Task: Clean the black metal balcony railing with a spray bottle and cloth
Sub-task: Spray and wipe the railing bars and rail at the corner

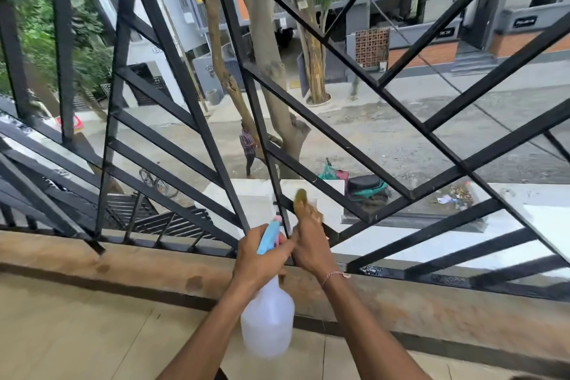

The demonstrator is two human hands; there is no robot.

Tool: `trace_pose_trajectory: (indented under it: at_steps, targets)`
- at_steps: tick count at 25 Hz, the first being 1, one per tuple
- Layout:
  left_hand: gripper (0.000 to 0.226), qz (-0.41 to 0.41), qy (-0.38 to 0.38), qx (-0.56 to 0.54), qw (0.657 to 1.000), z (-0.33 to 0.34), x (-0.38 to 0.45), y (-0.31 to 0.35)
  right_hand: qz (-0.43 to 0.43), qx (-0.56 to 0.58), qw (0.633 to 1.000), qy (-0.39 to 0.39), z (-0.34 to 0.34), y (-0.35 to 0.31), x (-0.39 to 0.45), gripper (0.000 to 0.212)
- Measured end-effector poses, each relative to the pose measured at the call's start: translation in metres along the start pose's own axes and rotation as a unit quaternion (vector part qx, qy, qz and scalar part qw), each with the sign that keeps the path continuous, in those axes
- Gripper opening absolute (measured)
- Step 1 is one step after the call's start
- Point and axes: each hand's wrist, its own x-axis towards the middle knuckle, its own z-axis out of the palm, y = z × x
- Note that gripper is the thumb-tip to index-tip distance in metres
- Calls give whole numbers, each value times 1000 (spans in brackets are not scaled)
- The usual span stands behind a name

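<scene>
The black metal railing (197,120) fills the view, its bars slanting in a fan pattern above a brown stone sill. My left hand (262,256) grips the neck of a translucent white spray bottle (267,318) with a blue and pink trigger head, the nozzle close to the bars. Just to its right, my right hand (311,244) holds a yellowish cloth (300,199) against a low slanting bar near the railing's base. The cloth is blurred and mostly hidden behind my fingers.
The brown stone sill (123,268) runs under the railing, with beige floor tiles (77,333) in front. Beyond the bars lie a street far below, tree trunks (268,71), a parked scooter (367,188) and a person walking (248,148).
</scene>
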Motion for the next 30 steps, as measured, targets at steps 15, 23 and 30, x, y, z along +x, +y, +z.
trace_pose_trajectory:
  at_steps: [15, 23, 30]
  targets:
    - [18, -5, -39, -37, 999, -4, 9, -1, -15, -154, 987, 51, 6, 64, -53, 93]
    - [11, -14, 20, -84, 996, -12, 10, -8, 94, 11, 992, 81, 7, -33, 4, 46]
    - [8, -18, 9, -69, 997, -24, 10, -13, -24, 260, 963, 62, -8, -76, 30, 45]
